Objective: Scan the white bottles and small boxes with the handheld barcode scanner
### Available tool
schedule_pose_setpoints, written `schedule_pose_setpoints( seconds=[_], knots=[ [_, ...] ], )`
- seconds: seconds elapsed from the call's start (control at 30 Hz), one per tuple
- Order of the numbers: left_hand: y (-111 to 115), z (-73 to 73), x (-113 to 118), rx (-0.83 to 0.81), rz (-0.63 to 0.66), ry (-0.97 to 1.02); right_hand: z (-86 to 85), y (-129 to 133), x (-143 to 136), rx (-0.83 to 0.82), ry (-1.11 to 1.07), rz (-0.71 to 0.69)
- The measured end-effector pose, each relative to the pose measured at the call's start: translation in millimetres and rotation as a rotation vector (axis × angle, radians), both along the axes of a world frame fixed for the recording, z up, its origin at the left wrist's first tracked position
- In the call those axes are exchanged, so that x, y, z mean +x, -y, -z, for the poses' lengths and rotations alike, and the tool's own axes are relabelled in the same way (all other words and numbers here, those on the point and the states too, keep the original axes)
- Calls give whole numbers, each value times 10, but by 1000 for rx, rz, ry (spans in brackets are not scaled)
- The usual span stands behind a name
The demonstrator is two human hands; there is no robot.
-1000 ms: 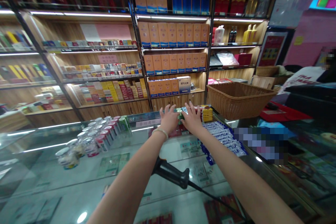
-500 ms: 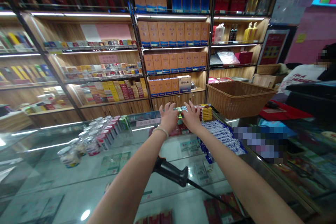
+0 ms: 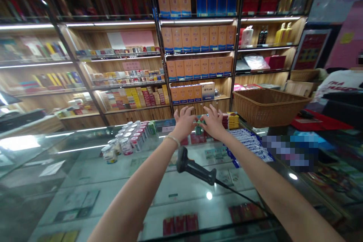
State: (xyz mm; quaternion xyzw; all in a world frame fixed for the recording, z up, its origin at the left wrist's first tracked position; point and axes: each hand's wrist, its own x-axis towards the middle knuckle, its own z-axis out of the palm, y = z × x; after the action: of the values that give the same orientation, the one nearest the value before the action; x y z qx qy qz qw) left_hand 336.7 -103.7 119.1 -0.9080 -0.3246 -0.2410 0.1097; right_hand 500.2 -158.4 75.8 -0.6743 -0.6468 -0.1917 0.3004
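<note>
Over the far part of the glass counter [image 3: 161, 181], both of my arms reach forward. My left hand [image 3: 185, 121] and my right hand [image 3: 213, 121] sit close together, thumbs and forefingers closed on small green packs [image 3: 199, 128] between them, other fingers raised. The packs are mostly covered by the fingers, and their exact kind cannot be made out. To the right of my right hand lies a stack of yellow and red packs [image 3: 231, 120]. Nearer, blue-and-white wrapped sticks [image 3: 248, 143] spread in a row. A black handheld barcode scanner [image 3: 196, 167] lies between my forearms.
Rows of cans and jars [image 3: 132, 136] stand on the counter's left. A wicker basket [image 3: 269, 107] is at the right, by a red mat [image 3: 320, 121]. Lit shelves with boxes [image 3: 195, 70] line the back. A person in a white shirt [image 3: 340, 81] is far right.
The view has swung left, so most things appear further right. Both hands stay together at the green packs, which now show lower between the fingers. More of the scanner is visible.
</note>
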Motion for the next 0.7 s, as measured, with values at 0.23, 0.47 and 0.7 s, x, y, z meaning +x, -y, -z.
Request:
schedule_pose_setpoints(
  seconds=[0.23, 0.47, 0.7],
  knots=[
    [203, -42, -444, -18, -38, 124, -200, 208, -395, 56, 25, -52],
    [436, 57, -874, -32, -61, 201, -152, 411, -784, 94, -23, -92],
    [529, 213, -1110, -37, -115, 272, -80, 510, -1029, 103, -29, -103]
  ],
)
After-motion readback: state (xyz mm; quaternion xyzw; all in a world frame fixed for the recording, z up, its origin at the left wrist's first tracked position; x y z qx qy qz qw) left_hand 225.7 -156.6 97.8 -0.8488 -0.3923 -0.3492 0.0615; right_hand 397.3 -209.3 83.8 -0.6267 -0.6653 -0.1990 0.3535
